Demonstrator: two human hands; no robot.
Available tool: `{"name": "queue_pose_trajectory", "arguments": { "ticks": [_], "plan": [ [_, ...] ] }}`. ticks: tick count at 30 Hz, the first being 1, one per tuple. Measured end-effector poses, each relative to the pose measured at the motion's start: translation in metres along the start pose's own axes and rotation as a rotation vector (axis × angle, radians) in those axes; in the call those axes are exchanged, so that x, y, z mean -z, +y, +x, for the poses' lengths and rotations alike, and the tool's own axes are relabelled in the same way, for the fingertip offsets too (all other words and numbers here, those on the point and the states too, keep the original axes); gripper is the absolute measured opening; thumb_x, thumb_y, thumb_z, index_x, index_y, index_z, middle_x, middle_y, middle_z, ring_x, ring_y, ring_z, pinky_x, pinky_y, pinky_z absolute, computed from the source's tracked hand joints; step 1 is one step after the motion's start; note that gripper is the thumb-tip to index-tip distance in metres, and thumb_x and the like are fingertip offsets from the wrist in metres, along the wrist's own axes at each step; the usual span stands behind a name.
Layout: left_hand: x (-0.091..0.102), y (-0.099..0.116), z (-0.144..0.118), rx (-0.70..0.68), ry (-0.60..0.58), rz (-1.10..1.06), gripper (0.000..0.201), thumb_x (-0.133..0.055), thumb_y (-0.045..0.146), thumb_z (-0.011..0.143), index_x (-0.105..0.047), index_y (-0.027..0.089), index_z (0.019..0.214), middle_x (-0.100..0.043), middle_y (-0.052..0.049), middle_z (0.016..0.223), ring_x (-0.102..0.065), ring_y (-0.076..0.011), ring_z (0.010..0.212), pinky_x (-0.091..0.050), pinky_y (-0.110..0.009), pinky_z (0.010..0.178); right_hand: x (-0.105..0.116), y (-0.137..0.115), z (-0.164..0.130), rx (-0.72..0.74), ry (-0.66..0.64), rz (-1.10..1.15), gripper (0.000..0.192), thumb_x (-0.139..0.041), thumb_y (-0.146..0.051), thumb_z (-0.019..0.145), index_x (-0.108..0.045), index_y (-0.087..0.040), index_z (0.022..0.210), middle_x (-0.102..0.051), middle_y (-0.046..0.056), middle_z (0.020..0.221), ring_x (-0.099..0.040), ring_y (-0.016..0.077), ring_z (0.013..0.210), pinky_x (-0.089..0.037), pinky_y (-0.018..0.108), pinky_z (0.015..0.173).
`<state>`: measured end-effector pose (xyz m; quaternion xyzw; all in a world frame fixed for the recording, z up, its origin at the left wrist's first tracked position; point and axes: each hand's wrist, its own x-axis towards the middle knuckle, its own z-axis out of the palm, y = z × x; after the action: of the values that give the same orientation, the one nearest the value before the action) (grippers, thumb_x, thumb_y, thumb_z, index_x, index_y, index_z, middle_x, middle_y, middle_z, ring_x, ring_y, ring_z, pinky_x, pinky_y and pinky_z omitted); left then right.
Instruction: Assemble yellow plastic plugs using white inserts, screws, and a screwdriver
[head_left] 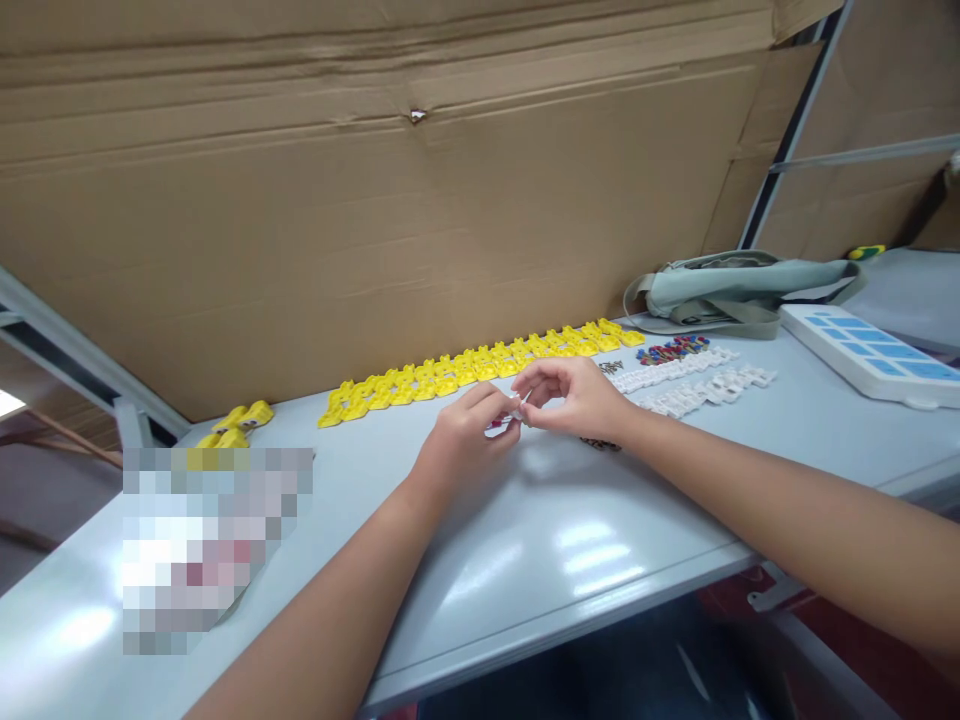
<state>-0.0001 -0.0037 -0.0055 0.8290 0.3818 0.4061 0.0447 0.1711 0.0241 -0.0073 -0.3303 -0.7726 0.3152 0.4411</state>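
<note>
Over the grey table [525, 560], in front of the yellow-clip row [480, 368], left hand [461, 440] and right hand [574, 395] pinch one small white piece [516, 412]; loose fingertips could drop it among the white pieces [694, 385].

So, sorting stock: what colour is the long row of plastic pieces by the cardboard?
Yellow plastic pieces, head view.

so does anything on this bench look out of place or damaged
Mostly tidy: the yellow parts and white parts lie in neat rows. Odd spots: a few yellow pieces sit apart at the left, and the cardboard backing has a small torn hole. Both hands pinch a small white piece.
</note>
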Motion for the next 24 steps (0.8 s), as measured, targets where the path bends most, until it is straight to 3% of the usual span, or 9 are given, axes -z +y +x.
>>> {"name": "queue_pose_trajectory", "arguments": {
  "ticks": [4, 8, 13, 24],
  "plan": [
    [-0.002, -0.004, -0.001, -0.082, -0.030, 0.002, 0.013, -0.053, 0.017, 0.076, -0.064, 0.022, 0.076, -0.058, -0.003, 0.077, -0.054, -0.0137, 0.069, -0.042, -0.024, 0.069, 0.000, -0.003, 0.000, -0.021, -0.031, -0.010, 0.022, -0.062, -0.019, 0.061, -0.065, -0.013, 0.082, -0.065, 0.002, 0.066, -0.061, 0.0124, 0.061, -0.050, 0.022, 0.057],
    [-0.002, -0.003, 0.000, -0.013, -0.041, -0.115, 0.011, -0.056, 0.022, 0.077, -0.067, 0.024, 0.077, -0.062, -0.005, 0.085, -0.057, -0.0155, 0.075, -0.044, -0.027, 0.073, 0.001, -0.006, 0.000, 0.000, -0.069, -0.009, 0.017, -0.059, -0.016, 0.058, -0.064, -0.013, 0.075, -0.065, 0.002, 0.067, -0.061, 0.0122, 0.062, -0.050, 0.023, 0.060],
    [-0.002, -0.001, 0.001, 0.072, -0.077, -0.253, 0.014, -0.057, 0.026, 0.077, -0.070, 0.026, 0.081, -0.066, -0.006, 0.092, -0.060, -0.0184, 0.084, -0.044, -0.030, 0.081, -0.002, -0.007, 0.000, -0.068, -0.021, -0.016, 0.015, -0.056, -0.015, 0.057, -0.064, -0.012, 0.069, -0.065, 0.002, 0.062, -0.060, 0.0125, 0.058, -0.047, 0.021, 0.052],
    [-0.002, 0.001, -0.002, 0.024, -0.186, -0.144, 0.023, -0.049, 0.025, 0.083, -0.068, 0.024, 0.094, -0.066, -0.010, 0.100, -0.059, -0.0226, 0.092, -0.041, -0.037, 0.087, 0.001, 0.011, 0.001, -0.070, -0.122, 0.149, 0.019, -0.056, -0.014, 0.058, -0.066, -0.011, 0.074, -0.066, 0.002, 0.065, -0.060, 0.0115, 0.059, -0.047, 0.022, 0.054]
  ]
}}
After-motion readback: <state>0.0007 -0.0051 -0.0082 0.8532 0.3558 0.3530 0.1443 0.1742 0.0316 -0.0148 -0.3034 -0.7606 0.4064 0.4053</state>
